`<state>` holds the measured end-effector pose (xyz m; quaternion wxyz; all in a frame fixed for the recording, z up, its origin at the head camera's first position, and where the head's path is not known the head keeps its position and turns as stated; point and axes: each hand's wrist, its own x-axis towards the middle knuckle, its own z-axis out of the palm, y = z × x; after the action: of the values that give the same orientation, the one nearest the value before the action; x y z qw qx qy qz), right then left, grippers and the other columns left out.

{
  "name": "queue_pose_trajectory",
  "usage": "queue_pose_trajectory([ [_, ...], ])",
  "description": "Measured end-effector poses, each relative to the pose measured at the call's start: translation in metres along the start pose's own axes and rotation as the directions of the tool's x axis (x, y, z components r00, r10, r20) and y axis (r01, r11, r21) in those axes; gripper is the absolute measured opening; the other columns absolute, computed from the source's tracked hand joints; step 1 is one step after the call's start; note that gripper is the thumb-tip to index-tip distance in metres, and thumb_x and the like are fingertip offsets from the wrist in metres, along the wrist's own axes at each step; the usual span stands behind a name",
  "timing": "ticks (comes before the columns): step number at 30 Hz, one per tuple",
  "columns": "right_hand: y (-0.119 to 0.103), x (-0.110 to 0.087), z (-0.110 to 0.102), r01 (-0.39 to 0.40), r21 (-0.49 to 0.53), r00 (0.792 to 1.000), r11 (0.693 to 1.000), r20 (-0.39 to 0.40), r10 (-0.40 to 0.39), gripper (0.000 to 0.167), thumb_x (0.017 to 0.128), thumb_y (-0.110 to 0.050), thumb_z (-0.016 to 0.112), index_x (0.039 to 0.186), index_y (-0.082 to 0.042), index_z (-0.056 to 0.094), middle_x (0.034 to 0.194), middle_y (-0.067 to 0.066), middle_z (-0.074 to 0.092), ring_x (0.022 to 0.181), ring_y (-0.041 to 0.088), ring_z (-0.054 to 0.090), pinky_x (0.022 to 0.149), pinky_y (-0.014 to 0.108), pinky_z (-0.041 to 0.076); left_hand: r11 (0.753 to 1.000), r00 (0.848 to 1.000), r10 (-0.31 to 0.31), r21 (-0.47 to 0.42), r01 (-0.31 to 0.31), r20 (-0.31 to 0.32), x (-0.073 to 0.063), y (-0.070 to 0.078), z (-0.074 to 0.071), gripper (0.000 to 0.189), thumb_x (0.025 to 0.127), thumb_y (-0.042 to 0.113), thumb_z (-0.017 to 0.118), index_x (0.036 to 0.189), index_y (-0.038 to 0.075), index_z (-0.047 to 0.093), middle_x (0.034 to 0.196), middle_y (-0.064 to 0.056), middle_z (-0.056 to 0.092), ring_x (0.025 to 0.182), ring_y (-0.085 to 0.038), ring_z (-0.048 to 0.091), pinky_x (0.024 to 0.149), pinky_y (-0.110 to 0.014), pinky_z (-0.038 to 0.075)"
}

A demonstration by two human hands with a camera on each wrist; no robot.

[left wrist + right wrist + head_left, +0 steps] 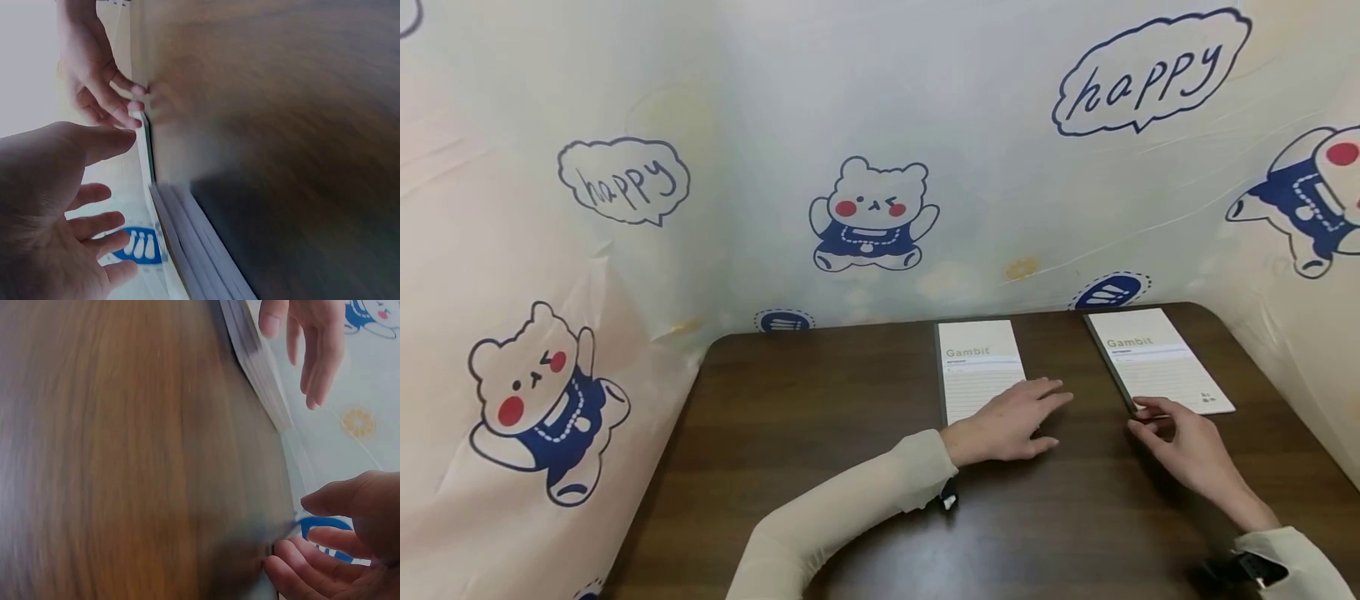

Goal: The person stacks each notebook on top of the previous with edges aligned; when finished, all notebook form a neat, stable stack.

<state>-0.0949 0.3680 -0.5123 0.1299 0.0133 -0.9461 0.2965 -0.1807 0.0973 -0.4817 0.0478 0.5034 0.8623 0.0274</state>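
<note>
Two white notepads marked "Gambit" lie on the table. My left hand (1003, 423) is over the near right corner of the left notepad (979, 358), fingers spread and pointing right, with nothing in its grasp. In the left wrist view, that notepad's pages (200, 250) show as a thick, layered edge beside the left hand (56, 206). At the near left corner of the right notepad (1157, 354) is my right hand (1191, 446). Its fingertips are right at the notepad's edge, and in the right wrist view the thumb (331, 499) stands apart from the fingers.
The dark wooden table (820, 400) has rounded far corners. A pale curtain (760, 208) printed with bears and "happy" bubbles hangs behind and on both sides. A strip of table separates the two notepads. A dark device (1258, 568) sits at the right wrist.
</note>
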Motion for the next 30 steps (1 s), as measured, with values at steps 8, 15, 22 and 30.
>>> queue_pose_trajectory([
  [8, 0.024, 0.000, -0.011, -0.003, -0.039, 0.998, 0.999, -0.068, 0.001, 0.037, 0.086, -0.008, 0.082, 0.118, 0.006, 0.071, 0.095, 0.024, 0.076, 0.072, -0.022, 0.048, 0.064, 0.005, 0.037, 0.995, 0.997, -0.005, 0.100, -0.003, 0.082, 0.032, 0.028, 0.003, 0.074, 0.106, 0.058, 0.048, 0.167, 0.024, 0.023, 0.175, 0.000, 0.022, 0.162, -0.018, 0.025, 0.132, -0.034, 0.024],
  [15, 0.047, 0.000, -0.030, -0.056, -0.047, 0.991, 0.997, -0.123, 0.050, 0.034, 0.091, -0.014, 0.078, 0.120, 0.004, 0.071, 0.105, 0.032, 0.073, 0.075, -0.022, 0.048, 0.065, 0.015, 0.039, 0.994, 0.990, -0.062, 0.101, 0.050, 0.124, 0.057, 0.044, 0.012, 0.069, 0.108, 0.058, 0.040, 0.168, 0.031, 0.020, 0.175, 0.005, 0.020, 0.162, -0.014, 0.022, 0.131, -0.030, 0.024],
  [22, 0.063, 0.002, -0.033, -0.061, -0.132, 0.998, 0.989, 0.015, 0.064, 0.061, 0.104, -0.029, 0.065, 0.140, 0.017, 0.050, 0.145, 0.046, 0.045, 0.129, 0.065, 0.043, 0.100, 0.076, 0.034, 0.993, 0.977, -0.105, 0.078, 0.092, 0.186, 0.074, 0.054, 0.023, 0.066, 0.108, 0.062, 0.030, 0.167, 0.040, 0.011, 0.176, 0.013, 0.009, 0.163, -0.007, 0.015, 0.132, -0.030, 0.021],
  [30, 0.079, -0.003, -0.025, 0.013, -0.073, 0.983, 0.997, 0.185, 0.001, 0.068, 0.109, -0.030, 0.056, 0.145, 0.025, 0.038, 0.153, 0.051, 0.026, 0.148, 0.067, 0.017, 0.123, 0.074, 0.006, 0.986, 0.964, -0.128, 0.136, 0.098, 0.234, 0.094, 0.078, 0.022, 0.065, 0.105, 0.069, 0.022, 0.164, 0.049, 0.006, 0.174, 0.023, 0.000, 0.162, 0.000, 0.009, 0.131, -0.029, 0.020],
])
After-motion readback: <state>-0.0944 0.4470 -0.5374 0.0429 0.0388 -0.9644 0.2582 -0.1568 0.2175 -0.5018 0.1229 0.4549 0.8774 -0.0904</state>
